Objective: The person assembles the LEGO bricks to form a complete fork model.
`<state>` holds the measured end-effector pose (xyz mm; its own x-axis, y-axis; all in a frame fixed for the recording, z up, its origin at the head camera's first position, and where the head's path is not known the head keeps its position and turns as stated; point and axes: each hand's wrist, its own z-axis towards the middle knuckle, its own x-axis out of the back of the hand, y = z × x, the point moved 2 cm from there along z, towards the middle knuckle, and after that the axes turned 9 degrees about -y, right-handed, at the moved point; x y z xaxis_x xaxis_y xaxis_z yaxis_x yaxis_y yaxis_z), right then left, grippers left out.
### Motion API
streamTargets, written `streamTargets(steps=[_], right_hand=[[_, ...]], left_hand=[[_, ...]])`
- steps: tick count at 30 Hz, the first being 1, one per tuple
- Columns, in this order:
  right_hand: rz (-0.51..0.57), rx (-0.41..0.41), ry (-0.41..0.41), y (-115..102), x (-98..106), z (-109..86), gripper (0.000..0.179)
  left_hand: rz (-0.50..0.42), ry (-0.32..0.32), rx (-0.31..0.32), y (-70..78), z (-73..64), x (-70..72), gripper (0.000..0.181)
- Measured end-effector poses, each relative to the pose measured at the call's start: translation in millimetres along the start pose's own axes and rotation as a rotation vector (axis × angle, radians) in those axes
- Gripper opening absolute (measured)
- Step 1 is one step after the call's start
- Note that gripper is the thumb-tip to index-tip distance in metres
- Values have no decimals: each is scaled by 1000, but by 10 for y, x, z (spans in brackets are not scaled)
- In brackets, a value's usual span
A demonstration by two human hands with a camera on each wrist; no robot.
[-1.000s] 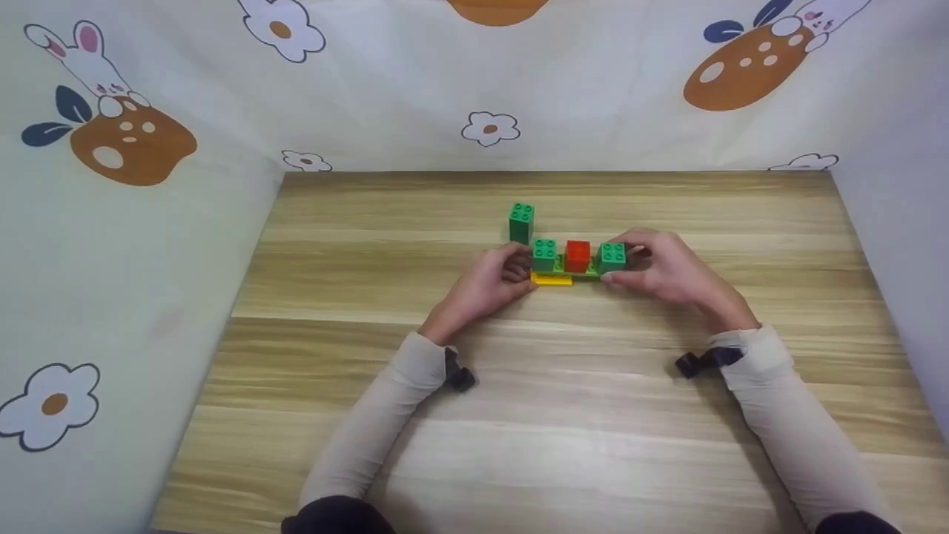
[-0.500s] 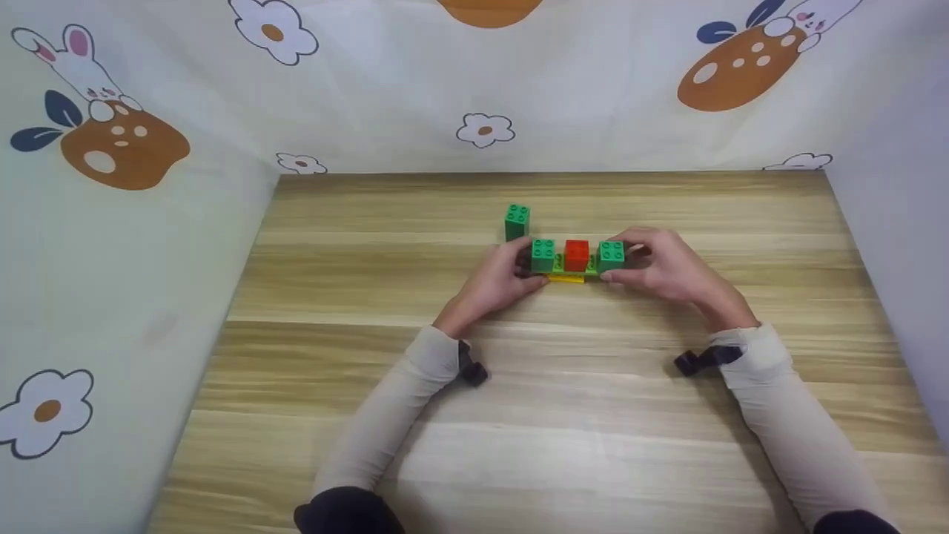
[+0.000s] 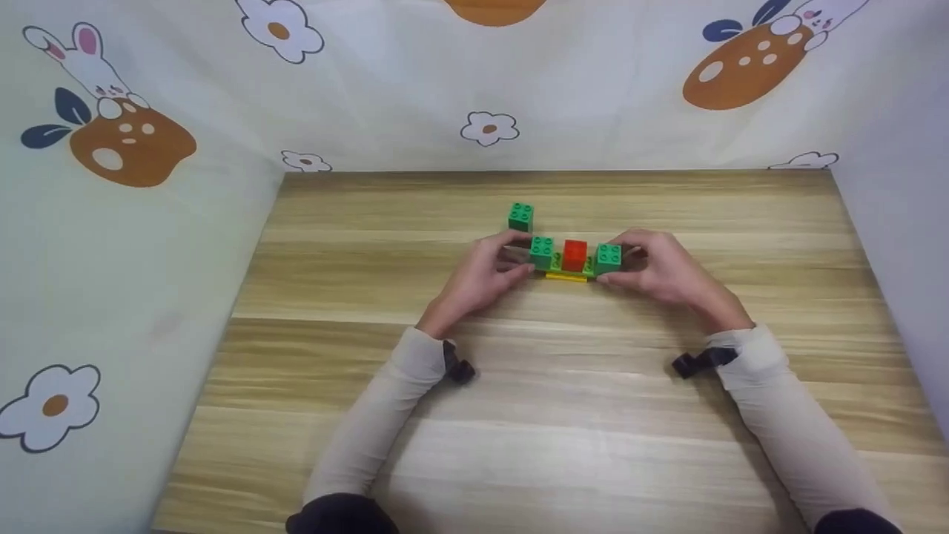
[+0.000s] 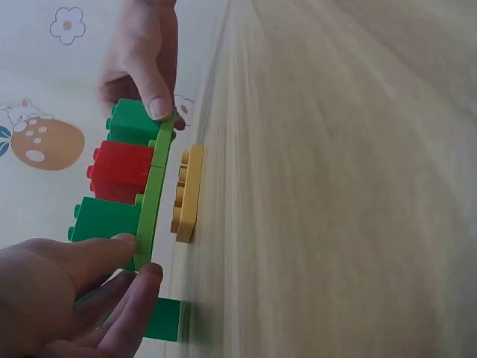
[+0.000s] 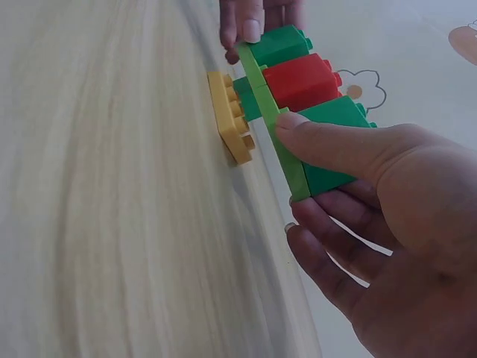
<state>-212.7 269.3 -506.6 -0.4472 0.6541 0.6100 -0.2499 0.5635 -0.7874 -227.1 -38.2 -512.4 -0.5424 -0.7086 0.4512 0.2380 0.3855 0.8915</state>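
A toy block assembly hangs level just over a yellow studded plate [image 4: 191, 195] on the table. Its base is a light green strip [image 4: 154, 198] made of two plates end to end. On top sit a green block [image 3: 541, 254] at the left end, a red block [image 3: 574, 254] in the middle and another green block [image 3: 609, 256] at the right end. My left hand [image 3: 483, 276] pinches the left end between thumb and fingers. The right end is gripped by my right hand [image 3: 660, 268], thumb on the strip's near edge. In both wrist views a narrow gap separates strip and yellow studs.
Behind my left hand stands a tall green block [image 3: 521, 215]. The wooden table [image 3: 563, 415] stretches toward my body. A patterned backdrop [image 3: 400, 96] borders the table at the back and left.
My left hand pushed the yellow plate a little to the right under the strip. Its fingers then moved up from the plate onto the assembly's left end. The right hand stays nearly still.
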Motion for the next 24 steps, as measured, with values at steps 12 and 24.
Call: streamTargets(steps=[12, 24], right_hand=[[27, -6, -13, 47, -62, 22, 39], [-16, 2, -14, 54, -87, 20, 41]], left_hand=[[14, -9, 7, -62, 8, -13, 46], [93, -1, -18, -104, 9, -30, 46]])
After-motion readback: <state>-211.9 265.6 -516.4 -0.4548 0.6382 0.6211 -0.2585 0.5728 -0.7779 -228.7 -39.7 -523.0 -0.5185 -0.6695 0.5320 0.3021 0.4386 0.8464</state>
